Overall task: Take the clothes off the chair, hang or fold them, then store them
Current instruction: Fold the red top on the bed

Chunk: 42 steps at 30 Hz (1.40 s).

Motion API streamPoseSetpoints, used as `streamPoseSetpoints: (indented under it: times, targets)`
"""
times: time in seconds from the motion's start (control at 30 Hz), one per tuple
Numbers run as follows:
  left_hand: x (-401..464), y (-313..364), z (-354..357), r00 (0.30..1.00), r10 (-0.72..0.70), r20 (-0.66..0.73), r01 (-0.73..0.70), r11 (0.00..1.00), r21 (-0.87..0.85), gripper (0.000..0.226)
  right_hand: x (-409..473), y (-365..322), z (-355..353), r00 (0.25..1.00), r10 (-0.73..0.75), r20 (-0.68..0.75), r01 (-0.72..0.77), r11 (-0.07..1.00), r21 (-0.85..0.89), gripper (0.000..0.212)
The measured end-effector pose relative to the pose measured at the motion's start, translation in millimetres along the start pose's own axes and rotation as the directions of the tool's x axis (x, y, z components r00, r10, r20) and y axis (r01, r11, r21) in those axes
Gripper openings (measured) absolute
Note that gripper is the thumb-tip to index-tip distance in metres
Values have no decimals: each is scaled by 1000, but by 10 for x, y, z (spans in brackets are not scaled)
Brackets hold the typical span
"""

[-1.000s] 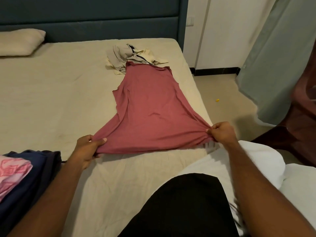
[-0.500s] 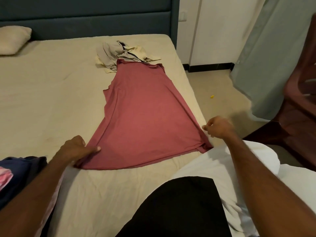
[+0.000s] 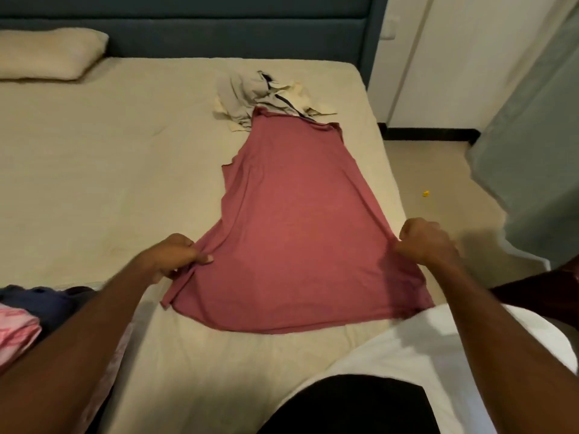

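Near left, a small stack on the bed (image 3: 94, 183): one pink patterned piece (image 3: 15, 327) on one navy piece (image 3: 40, 300), two counted, apparently folded though only partly in view. Centre, one pink top (image 3: 291, 233) lies flat on the sheet, hem toward the near edge, neck toward the far end. Left hand (image 3: 175, 256) pinches the top's left side just above the hem corner; right hand (image 3: 423, 242) is clenched on the right side edge, cloth gathered in the fist. Fabric between the hands looks taut. Far, touching the top's neckline, one crumpled heap of grey and cream cloth (image 3: 266, 98); cannot tell if it is one garment or more. One pillow (image 3: 47, 54) far left against the headboard. One small yellow scrap (image 3: 425, 193) on the floor right of the bed. Risks, as judged: the right edge lies close to the mattress side, so a pull rightward could drag the cloth off onto the floor; uneven tension between the two grips could skew the fold; sliding the top farther could snag and drag the heap.
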<state>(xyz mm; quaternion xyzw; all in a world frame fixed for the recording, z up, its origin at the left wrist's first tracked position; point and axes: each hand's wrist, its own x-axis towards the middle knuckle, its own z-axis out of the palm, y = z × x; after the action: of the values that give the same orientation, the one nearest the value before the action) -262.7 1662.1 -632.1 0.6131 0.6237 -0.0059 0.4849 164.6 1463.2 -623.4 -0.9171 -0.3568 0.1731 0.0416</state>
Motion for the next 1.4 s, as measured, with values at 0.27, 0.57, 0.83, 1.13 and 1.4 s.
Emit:
streamPoseSetpoints:
  times: [0.27,0.57,0.83,1.13,1.4]
  targets:
    - [123,-601,150,941,9,-339,-91,970,-225,24,138,-2047,206,850,-522,-76,527,844,100,18]
    - [-167,-896,261,772,343,-535,-281,939,196,55,727,-3524,495,687,-726,19,721,686,97,28]
    - [-64,-1031,333,793,402,-458,-392,912,122,17,1088,-4107,869,873,-481,83,470,874,123,64]
    - [-89,-1025,306,835,262,-483,-398,895,-202,15,1155,-4343,935,868,-496,25,496,868,2,33]
    - [-12,-1047,185,787,-67,-613,-176,928,-327,19,1222,-4643,882,876,-481,14,424,785,452,18]
